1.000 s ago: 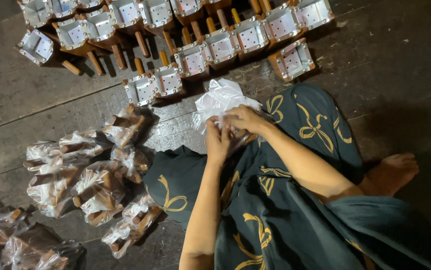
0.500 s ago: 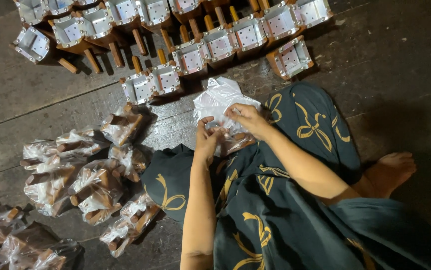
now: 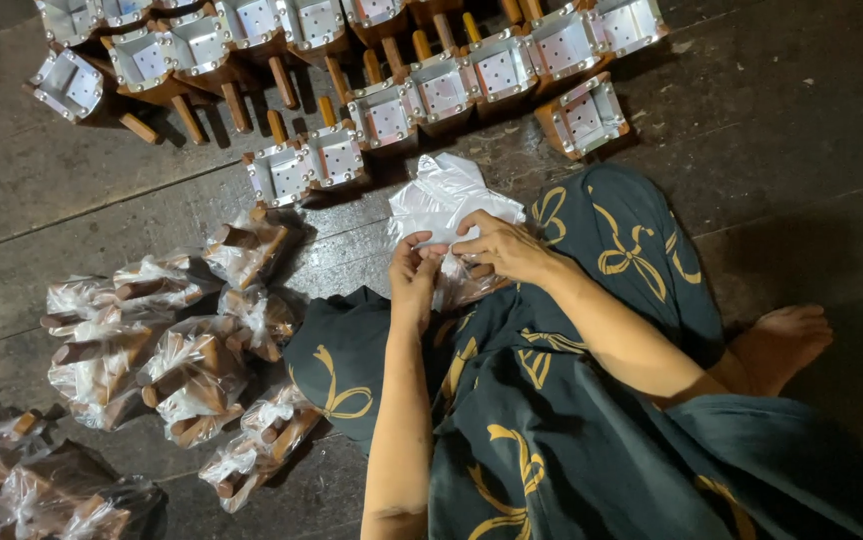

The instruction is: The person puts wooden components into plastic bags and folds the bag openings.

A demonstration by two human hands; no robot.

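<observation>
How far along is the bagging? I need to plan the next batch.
Done: about ten bagged pieces piled by the left knee. In hand: both the left hand and right hand work a clear plastic bag on the lap. Left: over a dozen unbagged wooden pieces on the floor ahead.

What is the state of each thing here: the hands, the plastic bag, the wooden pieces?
left hand: pinching the bag's edge
right hand: gripping the bag's edge
clear plastic bag: crumpled, held over the lap
metal-topped wooden pieces: unwrapped, lying in rows on the floor
bagged wooden pieces: wrapped in plastic, piled together
</observation>
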